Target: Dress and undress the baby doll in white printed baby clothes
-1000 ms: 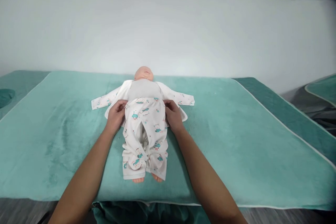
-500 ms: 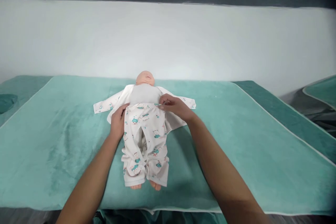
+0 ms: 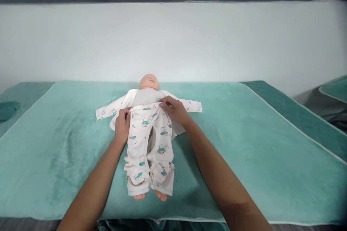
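The right hand [image 3: 173,110] pinches the waistband of white cotton-like trousers [image 3: 138,130] printed with small teal and red figures. The left hand [image 3: 123,126] rests its thumb at the waistband's opposite corner; whether it grips the cloth, I cannot tell. Between and below both hands, the trousers cover the legs of a smooth, pink baby doll [image 3: 149,82]. Beyond the grip lies its head; beside each hand spreads an open, long-sleeved white jacket [image 3: 108,111]. Under everything stretches a teal, plush-looking cover [image 3: 238,151].
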`<state>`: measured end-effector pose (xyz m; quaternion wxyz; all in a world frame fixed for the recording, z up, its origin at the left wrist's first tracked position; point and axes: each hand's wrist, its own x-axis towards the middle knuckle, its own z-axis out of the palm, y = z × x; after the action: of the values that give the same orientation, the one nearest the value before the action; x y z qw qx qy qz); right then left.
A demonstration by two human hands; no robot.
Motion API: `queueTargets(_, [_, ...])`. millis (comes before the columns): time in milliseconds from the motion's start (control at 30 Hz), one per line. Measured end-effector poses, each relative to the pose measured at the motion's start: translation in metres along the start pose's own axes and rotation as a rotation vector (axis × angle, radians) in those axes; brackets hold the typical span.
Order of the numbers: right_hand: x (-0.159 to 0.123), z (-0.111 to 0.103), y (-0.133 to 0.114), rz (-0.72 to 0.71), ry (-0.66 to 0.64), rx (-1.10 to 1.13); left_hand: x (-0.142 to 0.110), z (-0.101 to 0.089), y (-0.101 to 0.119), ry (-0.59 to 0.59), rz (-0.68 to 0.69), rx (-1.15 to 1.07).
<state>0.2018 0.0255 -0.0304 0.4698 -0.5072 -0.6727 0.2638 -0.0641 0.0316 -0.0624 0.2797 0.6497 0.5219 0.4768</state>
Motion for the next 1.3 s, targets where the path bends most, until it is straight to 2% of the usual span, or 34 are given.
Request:
queueTargets(133, [0.025, 0.01, 0.001, 0.156, 0.073, -0.105, 0.017, 0.004, 0.002, 0.055, -0.054, 0.096])
queueTargets(233, [0.031, 0.022, 0.004, 0.244, 0.149, -0.017, 0.032, 0.008, -0.001, 0.069, -0.086, 0.092])
queueTargets(300, [0.027, 0.027, 0.005, 0.254, 0.182, 0.084, 0.037, 0.01, -0.003, 0.048, -0.109, 0.095])
queueTargets(400, [0.015, 0.026, 0.009, 0.206, 0.15, 0.232, 0.039, 0.013, -0.005, -0.008, -0.053, 0.039])
queueTargets(500, [0.006, 0.016, 0.015, 0.187, 0.04, 0.318, 0.037, 0.012, -0.006, -0.035, 0.111, -0.049])
queueTargets(567, [0.004, 0.009, 0.019, 0.166, -0.044, 0.32, 0.038, 0.009, -0.007, -0.058, 0.169, -0.089])
queueTargets(667, [0.004, 0.004, 0.024, 0.035, -0.074, 0.241, 0.041, 0.005, -0.006, -0.146, 0.144, -0.11])
queueTargets(733, [0.005, 0.006, 0.024, -0.07, -0.024, 0.164, 0.044, 0.002, -0.003, -0.196, 0.104, -0.058])
queueTargets(800, [0.008, 0.01, 0.022, -0.095, 0.03, 0.054, 0.049, 0.001, 0.002, -0.199, 0.061, 0.048])
queueTargets(900, [0.017, 0.017, 0.02, 0.003, 0.105, -0.146, 0.061, 0.004, 0.007, -0.14, 0.058, 0.193])
queueTargets(1000, [0.031, 0.022, 0.02, 0.125, 0.173, -0.233, 0.08, 0.015, 0.008, -0.051, 0.041, 0.249])
queueTargets(1133, [0.052, 0.025, 0.027, 0.3, 0.218, -0.214, 0.096, 0.031, 0.002, 0.037, -0.085, 0.259])
queueTargets(1300, [0.05, 0.028, 0.029, 0.384, 0.255, -0.082, 0.087, 0.034, -0.004, 0.051, -0.032, 0.221])
